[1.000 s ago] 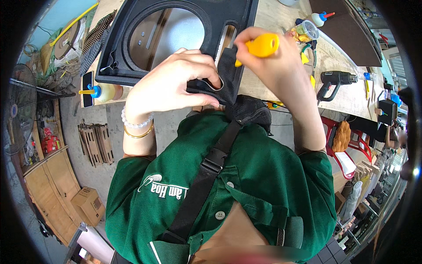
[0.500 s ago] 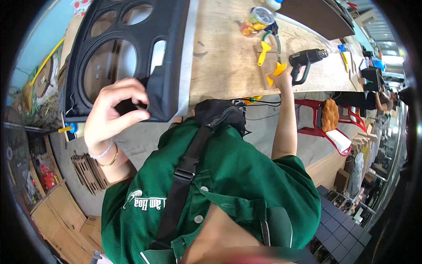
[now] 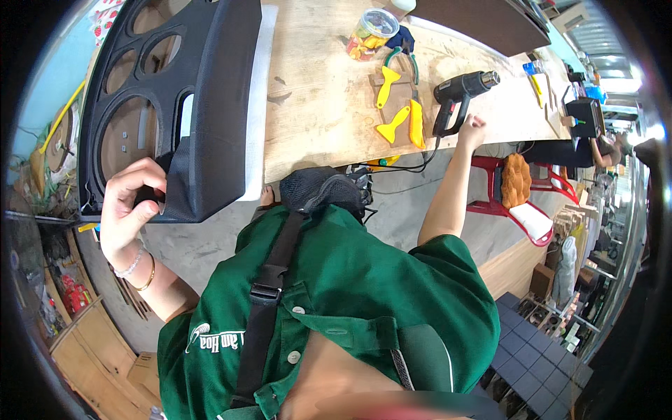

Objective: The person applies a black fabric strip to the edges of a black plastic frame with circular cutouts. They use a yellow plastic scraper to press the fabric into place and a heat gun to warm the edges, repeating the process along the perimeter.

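A black speaker cabinet (image 3: 222, 105) with round cut-outs lies at the left of the table. My left hand (image 3: 129, 203) is closed on loose black fabric (image 3: 183, 175) at its near corner, beside a slot. My right hand (image 3: 473, 131) is at the table's front edge, fingers curled, just right of a black heat gun (image 3: 456, 94); whatever it holds, if anything, is hidden. Left of the heat gun lie a yellow scraper (image 3: 393, 126), a second yellow scraper (image 3: 387, 85) and a yellow-handled tool (image 3: 416, 124), perhaps a utility knife.
A clear jar (image 3: 371, 33) of colourful pieces and green-handled pliers (image 3: 413, 64) are farther back on the wooden table (image 3: 308, 91). A dark panel (image 3: 483, 21) lies at the back. The heat gun's cable (image 3: 430, 159) hangs over the front edge. A red chair (image 3: 483, 185) stands right.
My right hand has let go of a yellow tool and moved right, beside the heat gun. My left hand keeps its hold on the fabric. The whole view has shifted.
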`<move>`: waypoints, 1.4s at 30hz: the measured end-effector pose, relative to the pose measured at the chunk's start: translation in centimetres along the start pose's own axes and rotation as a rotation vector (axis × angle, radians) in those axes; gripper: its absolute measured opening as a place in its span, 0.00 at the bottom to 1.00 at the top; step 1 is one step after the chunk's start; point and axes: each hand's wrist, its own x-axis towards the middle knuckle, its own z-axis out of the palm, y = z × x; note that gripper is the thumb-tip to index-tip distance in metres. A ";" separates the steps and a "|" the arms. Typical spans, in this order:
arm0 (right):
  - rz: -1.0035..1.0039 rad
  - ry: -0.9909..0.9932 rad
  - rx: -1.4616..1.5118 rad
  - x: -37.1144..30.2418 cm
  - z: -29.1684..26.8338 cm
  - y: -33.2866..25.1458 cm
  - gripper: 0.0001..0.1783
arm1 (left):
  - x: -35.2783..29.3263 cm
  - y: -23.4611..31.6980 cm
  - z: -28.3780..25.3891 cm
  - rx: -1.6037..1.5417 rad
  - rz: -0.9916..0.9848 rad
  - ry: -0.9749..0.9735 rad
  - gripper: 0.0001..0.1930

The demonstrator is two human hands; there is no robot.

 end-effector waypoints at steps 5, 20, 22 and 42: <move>0.637 -0.388 0.355 3.9 2.2 3.4 0.27 | -0.1 -0.4 0.0 0.004 -0.017 0.024 0.28; 0.315 -1.018 0.601 3.7 5.6 3.1 0.18 | -0.1 -0.3 -0.2 0.072 -0.053 0.074 0.20; 0.403 -0.952 0.606 4.0 6.5 3.2 0.13 | -0.1 -0.5 0.1 0.044 -0.024 0.205 0.15; -1.241 -0.001 0.687 -11.5 -19.5 -35.5 0.33 | -8.6 -12.7 -5.0 -0.402 0.190 1.150 0.23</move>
